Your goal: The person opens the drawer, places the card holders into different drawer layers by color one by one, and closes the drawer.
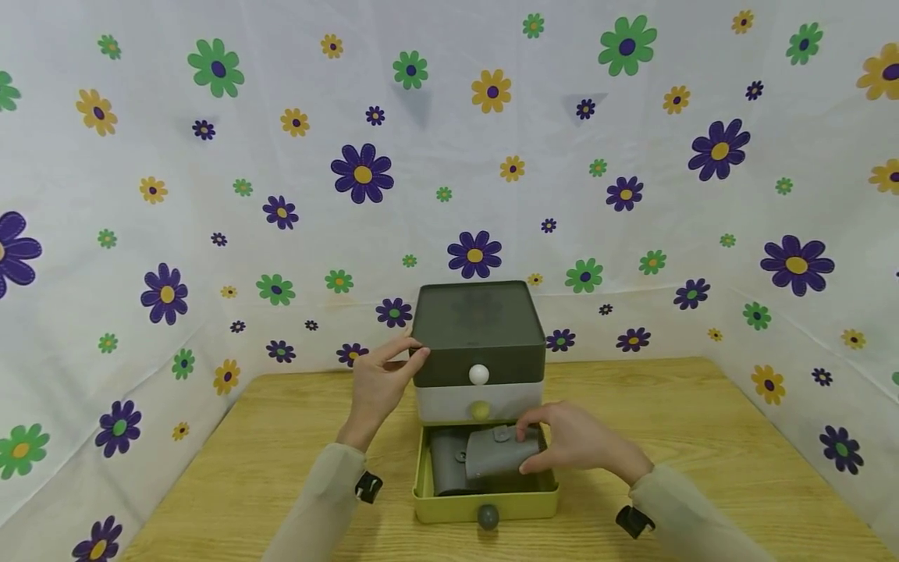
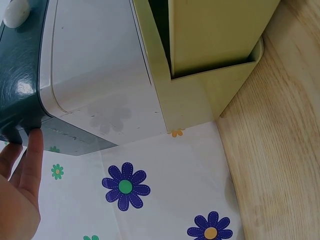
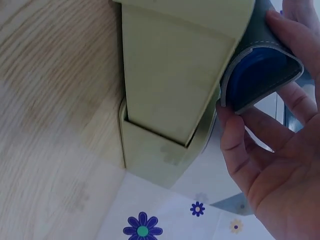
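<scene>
In the head view, my right hand (image 1: 579, 441) holds a grey snap-button case (image 1: 495, 454) between thumb and fingers. The case is tilted over the pulled-out yellow-green bottom drawer (image 1: 485, 511). A second grey case (image 1: 448, 467) lies inside that drawer, partly covered by the held one. From the right wrist view, the held case's end shows a blue inside (image 3: 262, 70), with my right fingers (image 3: 235, 142) around it. My left hand (image 1: 379, 382) grips the top front left corner of the stacked drawer box (image 1: 477, 316), thumb and fingertips close together there.
Above the pulled-out drawer are a white drawer with a yellow knob (image 1: 480, 410) and a dark one with a white knob (image 1: 479, 375). A grey knob (image 1: 488, 517) is on the bottom drawer. The wooden table (image 1: 281, 437) meets a flower-patterned cloth (image 1: 316, 250) behind and at both sides.
</scene>
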The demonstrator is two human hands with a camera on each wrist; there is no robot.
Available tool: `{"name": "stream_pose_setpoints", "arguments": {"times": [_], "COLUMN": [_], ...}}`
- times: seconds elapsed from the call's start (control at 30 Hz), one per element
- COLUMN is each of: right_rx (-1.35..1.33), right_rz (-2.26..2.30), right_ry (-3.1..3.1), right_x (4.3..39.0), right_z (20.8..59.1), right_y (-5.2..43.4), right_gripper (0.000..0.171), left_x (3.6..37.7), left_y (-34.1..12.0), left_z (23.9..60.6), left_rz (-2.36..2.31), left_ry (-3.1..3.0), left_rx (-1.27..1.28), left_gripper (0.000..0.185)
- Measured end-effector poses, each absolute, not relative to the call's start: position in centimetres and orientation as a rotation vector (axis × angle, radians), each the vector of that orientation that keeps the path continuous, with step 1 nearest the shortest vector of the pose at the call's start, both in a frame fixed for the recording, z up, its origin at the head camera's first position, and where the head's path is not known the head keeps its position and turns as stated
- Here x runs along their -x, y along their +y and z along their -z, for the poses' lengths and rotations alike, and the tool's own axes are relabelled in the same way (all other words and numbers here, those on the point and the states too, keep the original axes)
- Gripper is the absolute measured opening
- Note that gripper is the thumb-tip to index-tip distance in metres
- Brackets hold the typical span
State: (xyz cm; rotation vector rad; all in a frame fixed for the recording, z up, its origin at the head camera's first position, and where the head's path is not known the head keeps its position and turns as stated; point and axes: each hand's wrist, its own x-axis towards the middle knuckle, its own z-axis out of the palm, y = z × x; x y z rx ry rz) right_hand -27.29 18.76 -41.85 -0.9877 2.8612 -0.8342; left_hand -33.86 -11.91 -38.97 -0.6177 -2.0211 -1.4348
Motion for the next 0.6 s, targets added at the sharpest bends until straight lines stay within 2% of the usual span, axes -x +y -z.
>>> {"name": "stream_pose_setpoints", "arguments": {"times": [0.37, 0.6], "right_rx": [0.989, 0.978], "right_rz": [0.736, 0.66], "right_ry": [2.967, 2.999], "right_x": [27.1, 27.2], "right_z": [42.5, 42.9], "right_y": [16.7, 16.2], "right_gripper": [0.035, 0.044], "left_x": [34.1, 34.2], "left_y": [-12.2, -12.3], "left_z": [39.2, 39.2], "left_rz": [1.445, 1.434], "left_ry": [-1.978, -1.986], "left_rx": [0.681, 0.682], "left_gripper": [0.012, 0.013]}}
